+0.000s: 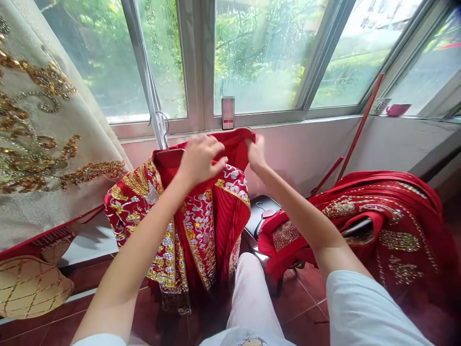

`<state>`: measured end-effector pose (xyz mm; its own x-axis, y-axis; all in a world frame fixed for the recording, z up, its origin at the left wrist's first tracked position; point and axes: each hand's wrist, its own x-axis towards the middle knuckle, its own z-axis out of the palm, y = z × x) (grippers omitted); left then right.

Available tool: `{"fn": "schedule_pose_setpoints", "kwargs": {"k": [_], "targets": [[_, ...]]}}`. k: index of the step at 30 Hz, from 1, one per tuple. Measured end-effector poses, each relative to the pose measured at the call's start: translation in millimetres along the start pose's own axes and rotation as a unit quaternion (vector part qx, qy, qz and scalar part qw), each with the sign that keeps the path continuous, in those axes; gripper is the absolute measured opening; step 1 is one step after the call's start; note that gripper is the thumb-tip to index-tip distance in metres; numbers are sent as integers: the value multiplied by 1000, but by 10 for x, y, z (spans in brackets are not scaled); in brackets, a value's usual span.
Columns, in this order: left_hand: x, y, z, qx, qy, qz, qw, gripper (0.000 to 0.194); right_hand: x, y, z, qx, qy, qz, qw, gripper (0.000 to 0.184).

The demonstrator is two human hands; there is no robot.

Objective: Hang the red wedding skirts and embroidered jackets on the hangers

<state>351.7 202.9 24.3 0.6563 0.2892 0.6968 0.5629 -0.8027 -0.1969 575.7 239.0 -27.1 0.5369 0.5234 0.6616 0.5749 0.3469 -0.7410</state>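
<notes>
Hanging below the window (259, 57): the red jacket (135, 192).
Right hand (257, 151): red cloth (237, 146) is pinched at its edge.
Left hand (200, 159): held loosely open over the jacket.
Ledge (277, 124): a phone (228, 113) is propped.
Floor (302, 300): red tiles.

- My right fingers (256, 150) pinch the end of a red waistband (236, 139).
- My left fingers (203, 156) hover over the collar of an embroidered red jacket (133, 192) on a hanger (172, 157).
- A phone (228, 113) leans against the window (257, 57).
- Beaded red fabric (399, 230) lies heaped at my right.
</notes>
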Motion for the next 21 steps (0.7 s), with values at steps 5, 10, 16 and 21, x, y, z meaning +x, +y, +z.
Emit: {"fn": "schedule_pose_setpoints", "kwargs": {"k": [5, 10, 16, 21], "targets": [[-232, 242, 395, 60, -79, 2, 995, 30, -314, 219, 131, -5, -115, 123, 986, 33], [-196, 54, 636, 92, -72, -24, 993, 26, 160, 197, -437, -250, -109, -92, 958, 23], [-163, -10, 836, 102, -34, -33, 994, 31, 134, 26, -679, -409, -66, -255, 874, 34], [-233, -131, 702, 64, -54, 39, 996, 39, -178, 204, -731, -350, -105, -243, 899, 42]]}}
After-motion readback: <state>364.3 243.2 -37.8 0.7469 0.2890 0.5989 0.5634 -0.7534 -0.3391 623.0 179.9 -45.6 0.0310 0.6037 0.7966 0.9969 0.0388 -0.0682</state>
